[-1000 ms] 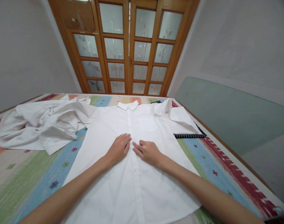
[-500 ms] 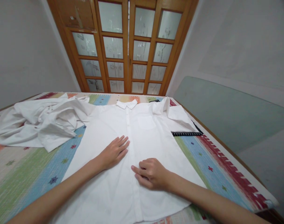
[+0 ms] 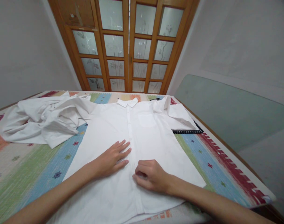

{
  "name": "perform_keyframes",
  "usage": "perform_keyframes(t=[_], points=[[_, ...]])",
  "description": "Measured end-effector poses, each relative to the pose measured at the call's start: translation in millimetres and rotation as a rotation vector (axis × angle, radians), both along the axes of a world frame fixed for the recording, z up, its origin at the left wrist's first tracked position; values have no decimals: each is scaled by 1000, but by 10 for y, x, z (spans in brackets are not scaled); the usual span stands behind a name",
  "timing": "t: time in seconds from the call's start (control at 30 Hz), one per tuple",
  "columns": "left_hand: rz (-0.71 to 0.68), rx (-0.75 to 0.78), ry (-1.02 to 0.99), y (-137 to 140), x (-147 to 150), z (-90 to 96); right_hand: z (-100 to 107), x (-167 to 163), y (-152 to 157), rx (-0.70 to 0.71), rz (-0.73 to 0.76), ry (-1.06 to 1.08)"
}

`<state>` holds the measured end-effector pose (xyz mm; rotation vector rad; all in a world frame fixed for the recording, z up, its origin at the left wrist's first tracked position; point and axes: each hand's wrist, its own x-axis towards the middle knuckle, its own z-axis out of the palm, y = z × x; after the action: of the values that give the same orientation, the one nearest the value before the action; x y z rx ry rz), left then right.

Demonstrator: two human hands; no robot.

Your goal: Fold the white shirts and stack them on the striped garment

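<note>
The left hand (image 3: 114,157) lies spread, gripping nothing; the right hand (image 3: 151,175) curls, its hold unclear. The white shirt (image 3: 153,141) seems light, soft, best pinched along its placket (image 3: 129,129).

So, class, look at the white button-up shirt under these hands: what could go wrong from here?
The spread left hand lies on the shirt; sliding it could rumple the cloth.

The crumpled white fabric meets the shirt's shoulder, so shifting one might drag the other.

On the pocket side, the raised sleeve fold could be pressed into a crease, and the black-edged item under that sleeve might snag or get moved.
</note>
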<state>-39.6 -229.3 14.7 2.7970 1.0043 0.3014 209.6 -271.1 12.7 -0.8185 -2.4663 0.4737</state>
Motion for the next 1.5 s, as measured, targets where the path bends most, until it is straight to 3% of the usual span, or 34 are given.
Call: perform_keyframes(t=[0.17, 0.3, 0.43, 0.57, 0.73, 0.83, 1.1, 1.5], points=[[-43, 0, -118, -108, 81, 67, 92, -157, 135, -197, -238, -128], [-41, -76, -231, -181, 150, 107, 167, -251, 190, -245, -296, -288], [58, -173, -328, -227, 204, 143, 229, -287, 205, -262, -332, -350], [119, -256, -330, -263, 275, 200, 271, -234, 244, -396, -307, -212], [184, -334, -274, -290, 382, 235, 197, -85, 305, -825, -182, 6], [263, -385, -246, -279, 435, 254, 122, -29, 330, -942, -150, 107], [465, -940, -238, -242, 498, 338, 54, -7, 353, -1032, -118, 194], [496, -1167, -381, -196, 491, 238, 91, -11, 338, -1111, -121, 263]])
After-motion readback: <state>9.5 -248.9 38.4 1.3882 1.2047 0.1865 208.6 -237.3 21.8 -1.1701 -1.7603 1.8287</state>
